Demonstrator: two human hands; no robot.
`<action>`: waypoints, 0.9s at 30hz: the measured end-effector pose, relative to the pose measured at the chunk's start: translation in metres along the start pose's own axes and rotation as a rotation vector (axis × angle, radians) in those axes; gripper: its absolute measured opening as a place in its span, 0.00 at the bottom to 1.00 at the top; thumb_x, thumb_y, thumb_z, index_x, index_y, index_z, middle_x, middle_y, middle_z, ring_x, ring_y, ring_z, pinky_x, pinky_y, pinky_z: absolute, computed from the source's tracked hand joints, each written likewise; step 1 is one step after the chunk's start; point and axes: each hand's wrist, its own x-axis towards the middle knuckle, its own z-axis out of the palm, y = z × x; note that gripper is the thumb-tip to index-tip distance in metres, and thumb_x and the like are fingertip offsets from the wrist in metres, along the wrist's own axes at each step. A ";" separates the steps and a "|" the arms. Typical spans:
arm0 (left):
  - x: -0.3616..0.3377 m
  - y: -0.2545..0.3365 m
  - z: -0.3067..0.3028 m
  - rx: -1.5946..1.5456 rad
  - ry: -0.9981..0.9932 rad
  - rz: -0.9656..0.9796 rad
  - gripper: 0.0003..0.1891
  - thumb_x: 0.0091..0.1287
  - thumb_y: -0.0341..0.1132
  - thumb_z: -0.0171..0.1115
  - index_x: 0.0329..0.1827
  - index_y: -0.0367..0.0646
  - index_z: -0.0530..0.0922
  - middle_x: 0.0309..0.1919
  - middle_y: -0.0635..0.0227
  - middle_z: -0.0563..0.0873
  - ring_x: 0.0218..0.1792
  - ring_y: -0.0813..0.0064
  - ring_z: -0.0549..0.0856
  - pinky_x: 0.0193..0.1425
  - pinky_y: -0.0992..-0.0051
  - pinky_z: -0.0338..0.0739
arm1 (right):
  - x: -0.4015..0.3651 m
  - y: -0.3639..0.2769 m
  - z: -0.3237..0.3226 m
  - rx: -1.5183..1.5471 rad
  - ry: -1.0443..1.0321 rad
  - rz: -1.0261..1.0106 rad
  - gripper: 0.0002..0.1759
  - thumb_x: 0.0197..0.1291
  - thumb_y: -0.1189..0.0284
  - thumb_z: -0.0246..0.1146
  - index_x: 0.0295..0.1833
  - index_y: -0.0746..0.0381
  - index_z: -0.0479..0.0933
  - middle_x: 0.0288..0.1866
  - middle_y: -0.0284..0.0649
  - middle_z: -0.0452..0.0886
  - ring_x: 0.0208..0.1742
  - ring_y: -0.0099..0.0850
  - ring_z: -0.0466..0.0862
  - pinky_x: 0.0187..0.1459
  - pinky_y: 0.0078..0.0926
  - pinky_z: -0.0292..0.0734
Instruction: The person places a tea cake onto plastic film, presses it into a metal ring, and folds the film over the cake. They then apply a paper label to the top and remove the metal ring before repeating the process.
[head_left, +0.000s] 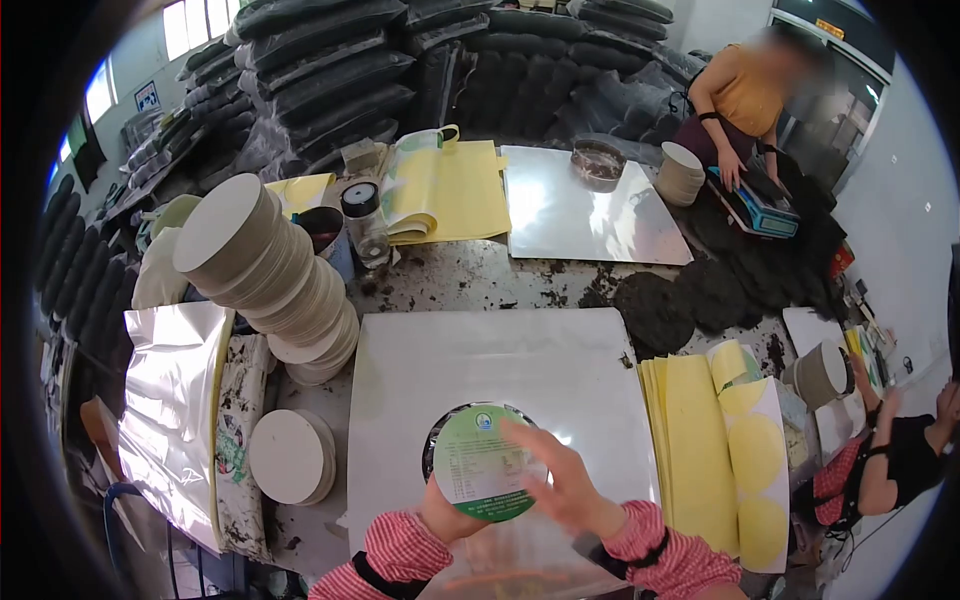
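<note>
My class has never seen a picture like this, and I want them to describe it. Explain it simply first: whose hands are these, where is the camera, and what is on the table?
There is no machine here: the bare hands belong to a person wearing the camera on their head, so the single picture looks forward and down. The left hand holds a round item with a green printed label. The right hand is over its right edge, slightly blurred; whether it touches is unclear. Below them lies a shiny sheet. On the left are a tall, leaning stack of pale discs and a shorter stack; on the right, yellow sheets. Farther back stands a clear jar.
</note>
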 end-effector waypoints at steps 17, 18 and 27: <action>0.157 0.015 -0.077 0.230 -0.560 -0.648 0.14 0.65 0.43 0.68 0.31 0.40 0.86 0.22 0.73 0.82 0.24 0.79 0.78 0.28 0.74 0.72 | 0.014 0.014 0.046 -0.643 -0.199 -0.164 0.54 0.63 0.44 0.61 0.77 0.77 0.52 0.80 0.64 0.52 0.83 0.55 0.52 0.80 0.53 0.45; 0.160 0.007 -0.076 0.229 -0.554 -0.649 0.14 0.65 0.43 0.68 0.31 0.40 0.86 0.22 0.73 0.82 0.24 0.79 0.78 0.28 0.74 0.72 | 0.013 0.015 0.046 -0.636 -0.187 -0.175 0.54 0.63 0.44 0.61 0.77 0.78 0.53 0.80 0.64 0.53 0.83 0.54 0.52 0.80 0.53 0.44; 0.139 0.006 -0.078 0.035 -0.189 -0.855 0.09 0.60 0.34 0.67 0.23 0.41 0.82 0.16 0.70 0.77 0.13 0.79 0.70 0.15 0.73 0.61 | 0.018 0.017 0.047 -0.582 -0.194 -0.199 0.54 0.63 0.45 0.61 0.77 0.78 0.52 0.80 0.63 0.53 0.83 0.53 0.52 0.79 0.55 0.44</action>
